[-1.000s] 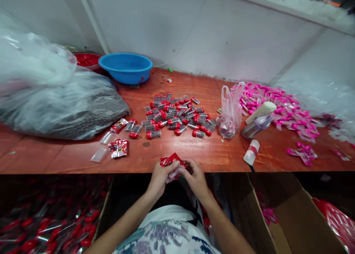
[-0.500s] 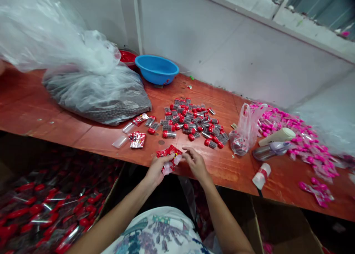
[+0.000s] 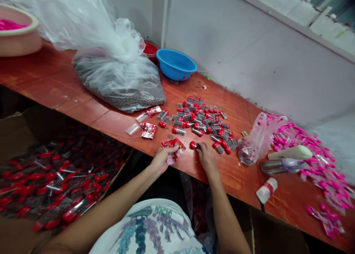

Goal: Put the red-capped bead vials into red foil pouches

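Near the table's front edge, my left hand (image 3: 161,159) is closed on a red printed plastic packet (image 3: 172,145), whose pinkish clear part hangs below the fingers. To its right, my right hand (image 3: 207,157) has its fingers round a small clear tube with a red cap (image 3: 193,145); the cap points left and the fingers cover the tube's far end. Just beyond both hands lies a loose pile of similar red-capped tubes (image 3: 202,117) filled with dark beads. Left of the pile are another red packet (image 3: 148,130) and an uncapped clear tube (image 3: 133,129).
A large clear bag of dark beads (image 3: 122,85) and a blue basin (image 3: 177,65) stand at the back left. Pink pieces (image 3: 307,143), a small plastic bag (image 3: 251,146) and a white roll (image 3: 266,190) lie right. Below left, a carton holds many red-capped tubes (image 3: 63,187).
My right hand has left the packet and moved right and forward onto a red-capped tube. My left hand keeps the packet. The camera has turned left.
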Demonstrator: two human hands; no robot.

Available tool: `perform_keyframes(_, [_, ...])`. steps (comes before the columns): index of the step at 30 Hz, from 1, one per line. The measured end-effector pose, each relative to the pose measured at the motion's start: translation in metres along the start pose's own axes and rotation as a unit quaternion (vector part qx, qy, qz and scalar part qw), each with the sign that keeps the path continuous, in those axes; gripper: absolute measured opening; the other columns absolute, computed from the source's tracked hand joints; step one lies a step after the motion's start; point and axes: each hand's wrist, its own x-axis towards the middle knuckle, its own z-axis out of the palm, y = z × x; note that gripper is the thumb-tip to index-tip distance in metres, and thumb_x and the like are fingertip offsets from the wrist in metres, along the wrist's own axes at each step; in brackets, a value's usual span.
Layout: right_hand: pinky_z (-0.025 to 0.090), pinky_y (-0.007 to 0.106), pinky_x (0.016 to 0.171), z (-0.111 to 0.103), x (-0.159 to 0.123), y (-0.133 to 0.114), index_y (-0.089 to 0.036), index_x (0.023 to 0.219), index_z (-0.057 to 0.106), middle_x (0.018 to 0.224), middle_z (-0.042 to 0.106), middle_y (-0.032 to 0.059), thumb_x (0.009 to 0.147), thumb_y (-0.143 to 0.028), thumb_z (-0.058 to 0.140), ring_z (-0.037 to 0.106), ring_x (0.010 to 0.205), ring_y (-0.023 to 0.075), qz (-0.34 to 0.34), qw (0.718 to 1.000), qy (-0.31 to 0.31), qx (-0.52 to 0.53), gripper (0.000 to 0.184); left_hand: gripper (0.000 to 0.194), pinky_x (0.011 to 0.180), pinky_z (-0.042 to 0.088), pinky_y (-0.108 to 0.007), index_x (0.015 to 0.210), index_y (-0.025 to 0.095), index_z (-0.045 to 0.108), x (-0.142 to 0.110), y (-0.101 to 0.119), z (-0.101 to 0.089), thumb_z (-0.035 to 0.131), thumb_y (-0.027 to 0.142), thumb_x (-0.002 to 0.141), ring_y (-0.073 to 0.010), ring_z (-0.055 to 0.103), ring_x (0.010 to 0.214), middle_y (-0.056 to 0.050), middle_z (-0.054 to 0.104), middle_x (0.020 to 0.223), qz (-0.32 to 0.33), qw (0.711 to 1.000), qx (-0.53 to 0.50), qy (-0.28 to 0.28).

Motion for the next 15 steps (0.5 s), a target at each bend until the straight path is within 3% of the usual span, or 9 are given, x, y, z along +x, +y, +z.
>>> perform_keyframes(4, [0.045, 0.041, 0.088, -0.002, -0.020, -0.027, -0.017, 0.106, 0.062, 0.102, 0.062, 0.0114, 0.092, -0.029, 0.044, 0.057, 0.096, 0.0238, 0.069, 0.989, 0.030, 0.125, 0.026, 0.017, 0.039, 0.043, -0.020, 0.071, 0.008, 0.068, 0.002, -0.003, -0.001, 0.079, 0.015, 0.060, -0.0118, 0.059, 0.045, -0.003, 0.067, 0.058, 0.013, 1.000, -0.022, 0.006])
perform_keyframes(7, [0.051, 0.033, 0.072, -0.007, -0.037, -0.060, -0.018, 0.107, 0.060, 0.092, 0.063, 0.0070, 0.093, -0.035, 0.042, 0.060, 0.080, 0.0187, 0.169, 0.938, 0.062, 0.297, 0.029, 0.014, 0.042, 0.046, -0.021, 0.071, 0.009, 0.068, 0.003, -0.003, 0.000, 0.078, 0.013, 0.062, -0.0125, 0.060, 0.046, -0.004, 0.068, 0.059, 0.004, 0.999, -0.041, 0.003])
perform_keyframes(9, [0.051, 0.027, 0.059, -0.010, -0.045, -0.082, -0.019, 0.108, 0.060, 0.084, 0.063, 0.0037, 0.091, -0.039, 0.044, 0.058, 0.068, 0.0152, 0.212, 0.895, 0.051, 0.389, 0.030, 0.012, 0.047, 0.049, -0.022, 0.071, 0.009, 0.068, 0.003, -0.003, 0.001, 0.077, 0.011, 0.063, -0.0130, 0.062, 0.049, -0.004, 0.069, 0.061, 0.005, 0.998, -0.057, 0.002])
perform_keyframes(11, [0.050, 0.025, 0.054, -0.011, -0.050, -0.098, -0.019, 0.106, 0.061, 0.081, 0.062, 0.0024, 0.089, -0.041, 0.048, 0.058, 0.064, 0.0137, 0.231, 0.870, 0.036, 0.435, 0.031, 0.011, 0.050, 0.049, -0.021, 0.069, 0.010, 0.068, 0.003, -0.003, 0.003, 0.076, 0.010, 0.063, -0.0126, 0.063, 0.051, -0.004, 0.069, 0.062, 0.011, 0.998, -0.070, 0.000])
perform_keyframes(15, [0.051, 0.024, 0.053, -0.007, -0.051, -0.108, -0.017, 0.103, 0.063, 0.077, 0.063, 0.0022, 0.087, -0.043, 0.051, 0.059, 0.061, 0.0134, 0.267, 0.849, 0.044, 0.453, 0.033, 0.012, 0.049, 0.048, -0.021, 0.067, 0.010, 0.066, 0.002, -0.004, 0.006, 0.077, 0.010, 0.061, -0.0119, 0.061, 0.049, -0.002, 0.068, 0.059, 0.025, 0.997, -0.071, 0.001])
